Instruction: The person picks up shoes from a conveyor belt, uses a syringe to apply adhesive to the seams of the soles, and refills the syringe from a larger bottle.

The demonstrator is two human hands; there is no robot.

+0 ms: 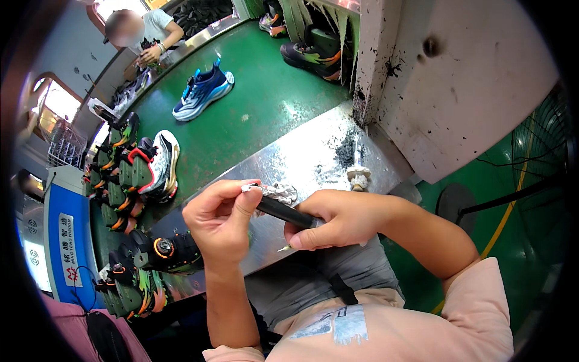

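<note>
left hand (220,220) grip pinching white wad (276,193) at tool tip | right hand (338,220) grip clenched round black tool (283,212) | metal bench (313,160) beneath

Bare metal counter (307,157) is lying open just beyond the hands, with only a dark smear of grit (345,151) and a small white bolt (359,176) sitting near the right, where a spattered white block (458,78) is walling off that side. Beyond the counter the green belt (253,114) is running mostly free through its middle, with a blue shoe (202,90) lying further up it. To the left, a black and orange shoe (166,250) and rows of green and orange shoes (126,175) are crowding the counter's edge, leaving little room there.
</note>
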